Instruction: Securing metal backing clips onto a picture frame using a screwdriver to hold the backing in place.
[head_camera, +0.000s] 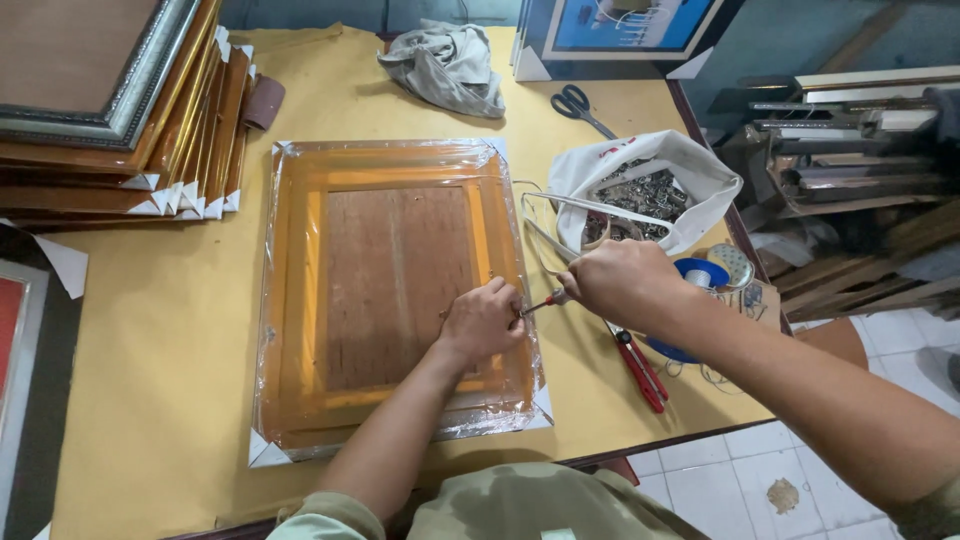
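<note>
Right hand (625, 283) grips screwdriver (548, 301); left hand (483, 322), apparently pinched together, presses wrapped frame (300, 300).

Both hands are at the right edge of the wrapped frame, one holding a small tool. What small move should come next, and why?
Probably press the screwdriver in and turn it. The right hand holds its tip at the right rail of the plastic-wrapped frame, and the left hand pinches right at that spot, seemingly steadying something too small to identify.

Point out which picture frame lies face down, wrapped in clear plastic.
The frame under both hands, mid-table: its brown backing board faces up beneath plastic wrap. The others sit stacked at the table's far left corner.
</note>
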